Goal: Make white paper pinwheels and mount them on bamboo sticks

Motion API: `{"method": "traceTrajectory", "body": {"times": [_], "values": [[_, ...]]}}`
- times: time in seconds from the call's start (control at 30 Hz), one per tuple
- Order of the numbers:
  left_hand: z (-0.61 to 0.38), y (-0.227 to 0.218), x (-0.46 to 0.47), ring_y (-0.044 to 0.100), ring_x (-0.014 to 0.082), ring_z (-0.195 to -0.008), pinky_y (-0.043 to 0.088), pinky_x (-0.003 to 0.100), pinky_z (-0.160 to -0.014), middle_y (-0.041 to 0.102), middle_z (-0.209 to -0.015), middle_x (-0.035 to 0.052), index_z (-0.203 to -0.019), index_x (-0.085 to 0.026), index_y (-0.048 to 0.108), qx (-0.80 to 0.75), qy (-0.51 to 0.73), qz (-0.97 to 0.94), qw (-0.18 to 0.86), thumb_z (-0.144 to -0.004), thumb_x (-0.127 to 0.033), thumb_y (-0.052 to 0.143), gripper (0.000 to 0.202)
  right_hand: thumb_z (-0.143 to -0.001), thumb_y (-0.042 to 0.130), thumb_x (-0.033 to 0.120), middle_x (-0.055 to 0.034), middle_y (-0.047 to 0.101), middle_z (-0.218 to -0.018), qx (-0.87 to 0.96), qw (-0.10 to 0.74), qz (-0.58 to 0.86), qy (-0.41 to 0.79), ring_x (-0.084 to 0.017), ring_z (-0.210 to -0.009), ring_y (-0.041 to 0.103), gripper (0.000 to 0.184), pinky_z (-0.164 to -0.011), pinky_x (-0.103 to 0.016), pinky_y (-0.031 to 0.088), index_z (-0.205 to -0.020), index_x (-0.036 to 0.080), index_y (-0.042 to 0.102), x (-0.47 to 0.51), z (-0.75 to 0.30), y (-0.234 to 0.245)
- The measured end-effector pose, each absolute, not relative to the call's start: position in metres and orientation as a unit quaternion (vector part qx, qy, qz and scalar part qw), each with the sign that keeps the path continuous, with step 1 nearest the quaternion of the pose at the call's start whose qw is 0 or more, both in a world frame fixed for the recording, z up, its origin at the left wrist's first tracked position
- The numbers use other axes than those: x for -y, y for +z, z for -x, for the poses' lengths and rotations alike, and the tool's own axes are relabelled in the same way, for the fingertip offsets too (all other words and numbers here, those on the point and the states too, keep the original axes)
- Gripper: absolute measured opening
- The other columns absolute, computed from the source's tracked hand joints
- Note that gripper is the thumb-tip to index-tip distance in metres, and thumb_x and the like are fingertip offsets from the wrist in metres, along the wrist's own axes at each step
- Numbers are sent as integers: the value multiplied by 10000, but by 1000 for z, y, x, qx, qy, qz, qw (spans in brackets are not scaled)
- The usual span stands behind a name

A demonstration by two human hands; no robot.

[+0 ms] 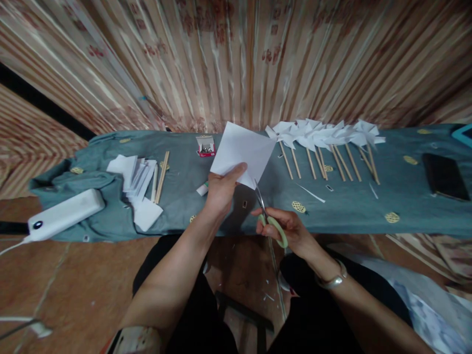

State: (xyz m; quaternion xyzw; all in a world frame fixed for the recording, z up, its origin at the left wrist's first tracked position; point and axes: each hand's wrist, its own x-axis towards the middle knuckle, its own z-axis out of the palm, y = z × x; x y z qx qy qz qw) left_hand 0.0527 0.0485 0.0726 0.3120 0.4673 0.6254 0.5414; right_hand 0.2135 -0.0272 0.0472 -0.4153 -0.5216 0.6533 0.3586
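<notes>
A white square sheet of paper (pixel 245 147) is pinched in my left hand (pixel 223 189), thumb on top, above the middle of the cloth-covered table. My right hand (pixel 285 226) grips scissors (pixel 276 229) with pale green handles. The blades point up at the sheet's lower corner and meet it there; whether they are cutting cannot be made out. Right of the sheet lies a row of white paper pinwheels (pixel 324 135) on wooden sticks. Behind my left hand a small tube-like item (pixel 202 189) is partly hidden.
A small red-and-white box (pixel 205 146) of metal pins stands beside the sheet. Leftward lie folded white papers (pixel 138 182), loose wooden sticks (pixel 162 177) and a white power bank (pixel 66 215). A dark wallet-like object (pixel 445 176) lies far right. Paper strips (pixel 310 193) are on the cloth; a curtain hangs behind.
</notes>
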Motion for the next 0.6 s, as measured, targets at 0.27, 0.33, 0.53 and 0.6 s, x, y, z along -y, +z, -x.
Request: {"method": "traceTrajectory", "body": {"times": [0.27, 0.33, 0.53, 0.6], "values": [[-59, 76, -46, 694, 227, -827, 538, 314, -697, 736, -826, 49, -774, -169, 684, -442, 645, -281, 557, -585, -238, 816, 240, -697, 758, 561, 5, 602, -669, 519, 366, 403, 659, -94, -569, 475, 474, -525, -238, 371, -986, 188, 723, 26, -215, 41], [-59, 76, -46, 693, 228, -838, 533, 313, -703, 738, -829, 47, -762, -175, 684, -442, 643, -279, 560, -576, -244, 822, 242, -700, 757, 561, 5, 599, -664, 518, 370, 404, 657, -95, -569, 475, 469, -519, -237, 373, -983, 189, 725, 26, -214, 41], [-60, 76, -46, 684, 225, -795, 522, 302, -667, 732, -784, 48, -717, -182, 679, -447, 640, -271, 563, -561, -242, 827, 223, -687, 773, 544, 14, 585, -643, 506, 376, 406, 661, -95, -568, 483, 439, -525, -235, 386, -948, 193, 730, 25, -214, 44], [-61, 76, -45, 679, 212, -761, 518, 295, -655, 728, -774, 47, -710, -174, 679, -442, 643, -272, 564, -561, -235, 828, 219, -675, 783, 540, 18, 582, -633, 501, 376, 409, 664, -91, -556, 474, 447, -511, -230, 374, -952, 193, 729, 25, -214, 44]]}}
